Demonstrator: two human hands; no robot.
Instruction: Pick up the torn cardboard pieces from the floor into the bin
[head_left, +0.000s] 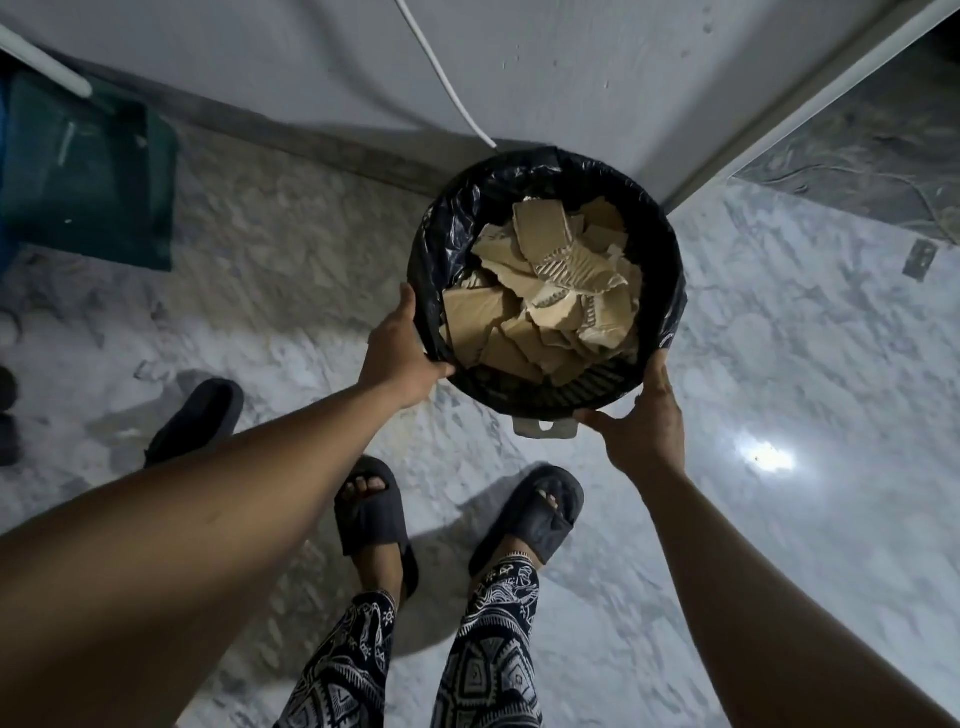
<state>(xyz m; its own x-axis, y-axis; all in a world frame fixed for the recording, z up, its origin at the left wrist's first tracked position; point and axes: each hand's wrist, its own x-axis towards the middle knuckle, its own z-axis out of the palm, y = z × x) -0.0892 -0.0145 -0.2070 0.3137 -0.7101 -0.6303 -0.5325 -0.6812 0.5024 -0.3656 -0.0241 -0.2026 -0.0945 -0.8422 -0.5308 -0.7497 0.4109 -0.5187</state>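
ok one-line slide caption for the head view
Left hand and right hand hold a bag-lined bin filled with torn cardboard pieces.

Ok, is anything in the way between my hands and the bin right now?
Nothing visible. The left hand grips the bin at its left rim and the right hand holds its near right side, both directly on it. The torn cardboard pieces already lie inside.
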